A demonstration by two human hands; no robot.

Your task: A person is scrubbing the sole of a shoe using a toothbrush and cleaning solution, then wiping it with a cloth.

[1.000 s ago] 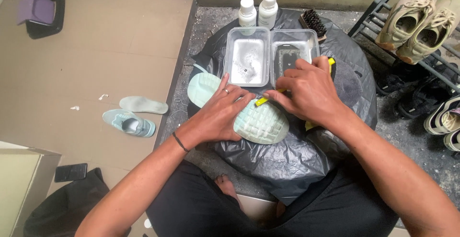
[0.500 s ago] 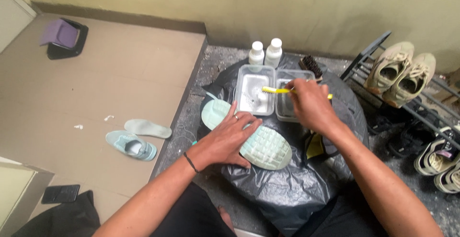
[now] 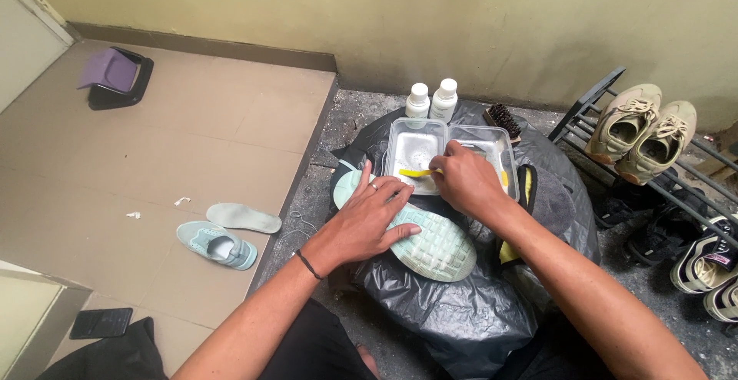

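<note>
The left hand [image 3: 369, 222] lies flat with fingers spread on the sole of a mint green shoe [image 3: 430, 243], which rests upside down on a black plastic bag [image 3: 461, 311]. The right hand [image 3: 465, 184] has its fingers pinching a yellow brush [image 3: 419, 173] over a clear plastic tray [image 3: 415, 149] just behind the shoe.

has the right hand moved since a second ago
Yes. The right hand with the yellow brush was down at the mint shoe's sole; now it has gone forward, over the clear tray.
</note>
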